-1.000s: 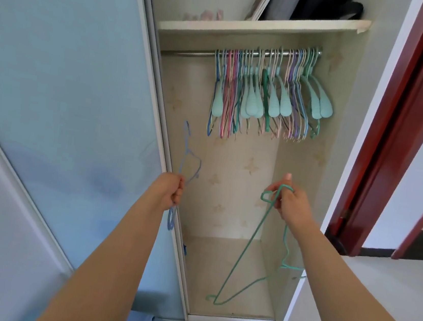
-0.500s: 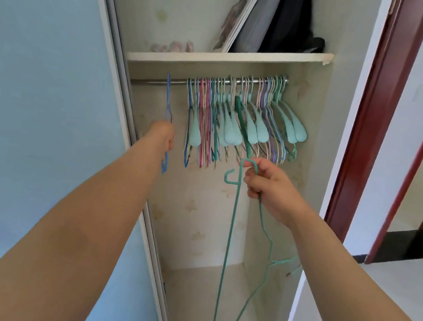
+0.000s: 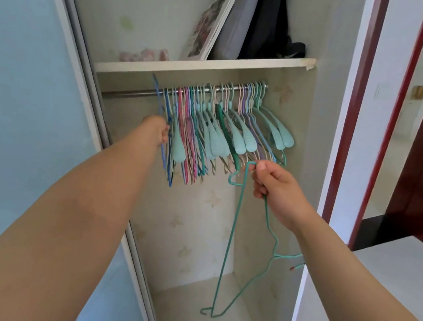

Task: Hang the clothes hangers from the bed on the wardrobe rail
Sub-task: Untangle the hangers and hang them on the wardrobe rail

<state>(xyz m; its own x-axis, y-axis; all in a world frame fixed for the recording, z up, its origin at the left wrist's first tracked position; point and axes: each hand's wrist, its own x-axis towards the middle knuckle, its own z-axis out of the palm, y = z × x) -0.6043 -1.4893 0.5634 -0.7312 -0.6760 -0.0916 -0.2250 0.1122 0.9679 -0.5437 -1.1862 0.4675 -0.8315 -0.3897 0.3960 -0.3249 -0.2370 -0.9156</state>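
Observation:
A metal wardrobe rail (image 3: 133,92) runs under a shelf and carries several hangers (image 3: 224,132), mint, pink, purple and blue, bunched to the right. My left hand (image 3: 156,130) grips a thin blue hanger (image 3: 158,87) whose hook sits over the rail at the left end of the bunch. My right hand (image 3: 276,188) holds a green wire hanger (image 3: 230,237) near its hook, below the hanging bunch. The green hanger dangles down into the wardrobe, its far corner close to the floor of the cabinet.
A blue sliding door (image 3: 24,110) stands to the left with its frame beside my left arm. The shelf (image 3: 203,64) above the rail holds a picture frame, a grey cushion and a dark bag. A dark red door frame (image 3: 355,111) is at the right.
My left hand rose from waist height to the rail and brought the blue hanger's hook onto it. My right hand lifted the green hanger up beneath the bunch.

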